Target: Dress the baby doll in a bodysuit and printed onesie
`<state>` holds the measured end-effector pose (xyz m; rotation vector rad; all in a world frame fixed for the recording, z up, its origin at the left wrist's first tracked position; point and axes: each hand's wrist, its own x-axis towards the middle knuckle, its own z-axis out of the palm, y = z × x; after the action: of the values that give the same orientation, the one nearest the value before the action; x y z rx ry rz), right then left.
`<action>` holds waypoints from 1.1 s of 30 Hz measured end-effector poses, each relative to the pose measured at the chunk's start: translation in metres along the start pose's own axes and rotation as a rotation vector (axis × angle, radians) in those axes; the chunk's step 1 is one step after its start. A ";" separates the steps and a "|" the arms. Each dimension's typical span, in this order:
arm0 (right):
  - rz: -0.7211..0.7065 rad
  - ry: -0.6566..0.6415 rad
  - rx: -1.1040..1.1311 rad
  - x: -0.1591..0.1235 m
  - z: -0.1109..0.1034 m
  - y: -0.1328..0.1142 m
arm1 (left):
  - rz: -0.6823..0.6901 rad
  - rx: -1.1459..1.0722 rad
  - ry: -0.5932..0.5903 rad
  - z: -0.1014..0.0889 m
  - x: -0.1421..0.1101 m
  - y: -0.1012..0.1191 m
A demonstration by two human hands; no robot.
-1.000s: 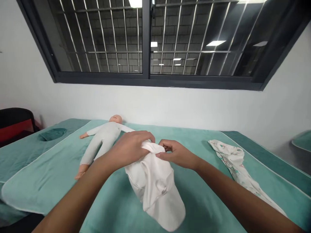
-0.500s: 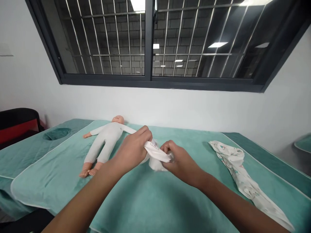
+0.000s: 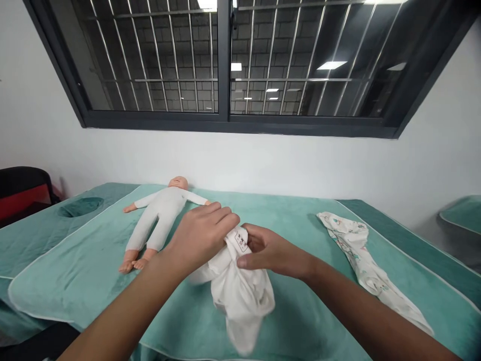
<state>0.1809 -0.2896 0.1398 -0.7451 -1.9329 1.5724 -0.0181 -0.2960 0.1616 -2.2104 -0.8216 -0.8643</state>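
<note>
A white baby garment (image 3: 244, 291) with a small printed label hangs bunched above the green bed cover. Its labelled edge is gripped by my left hand (image 3: 205, 233), whose fingers are curled over the cloth. My right hand (image 3: 272, 253) pinches the same edge just right of the label, thumb in front and fingers behind. The garment's full shape is hidden in its folds. Beyond my left forearm a baby doll (image 3: 161, 210) in a white bodysuit lies on its back, arms spread, bare feet toward me.
A patterned white baby garment (image 3: 361, 250) lies stretched along the right side of the green cover (image 3: 300, 210). At the far left the bed has a round face hole (image 3: 80, 206), with a black and red chair (image 3: 24, 193) beyond. A barred window (image 3: 225, 120) is above the wall.
The garment was lifted and turned half a second ago, and now hangs down again with its label facing me. Both hands keep hold of its edge. The doll stays put.
</note>
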 end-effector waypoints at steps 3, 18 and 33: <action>0.023 0.171 -0.396 0.003 -0.006 0.005 | -0.022 0.060 -0.152 0.002 -0.003 -0.005; -0.016 0.217 -0.599 -0.005 -0.004 -0.014 | -0.668 -0.682 -0.460 -0.009 0.009 -0.002; 0.290 0.600 -1.335 -0.016 -0.059 0.001 | -0.763 0.059 -0.645 -0.003 -0.018 -0.041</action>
<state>0.2344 -0.2601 0.1481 -1.7795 -2.2171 -0.1354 -0.0597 -0.2787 0.1637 -2.1328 -2.0465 -0.3972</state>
